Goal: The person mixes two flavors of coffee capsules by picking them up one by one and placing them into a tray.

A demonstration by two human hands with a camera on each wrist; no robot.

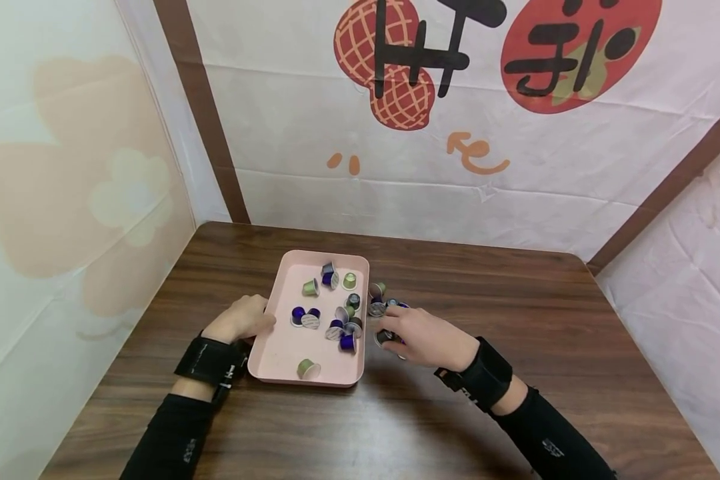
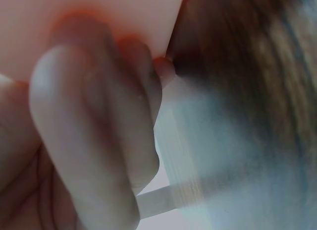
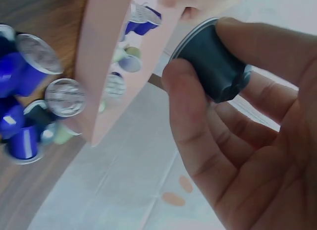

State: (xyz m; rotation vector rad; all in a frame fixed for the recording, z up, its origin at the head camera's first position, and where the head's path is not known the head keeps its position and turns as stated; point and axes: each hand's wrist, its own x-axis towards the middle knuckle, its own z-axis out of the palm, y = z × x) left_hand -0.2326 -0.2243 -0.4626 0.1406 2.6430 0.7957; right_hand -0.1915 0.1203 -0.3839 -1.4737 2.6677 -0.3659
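A pink tray (image 1: 282, 347) lies on the wooden table with several purple, green and dark coffee capsules (image 1: 300, 315) in it. My left hand (image 1: 246, 319) grips the tray's left rim; in the left wrist view its curled fingers (image 2: 94, 131) press against the pink tray (image 2: 99, 17). My right hand (image 1: 396, 333) is just right of the tray, over a small pile of loose capsules (image 1: 379, 300). In the right wrist view, the right hand (image 3: 208, 56) pinches a dark capsule (image 3: 220, 69) between thumb and fingers, beside the tray's wall (image 3: 101, 51).
Loose blue and silver-lidded capsules (image 3: 29, 61) lie on the brown table (image 1: 516, 320) against the tray's right side. Fabric walls printed with patterns stand close behind and on both sides of the table.
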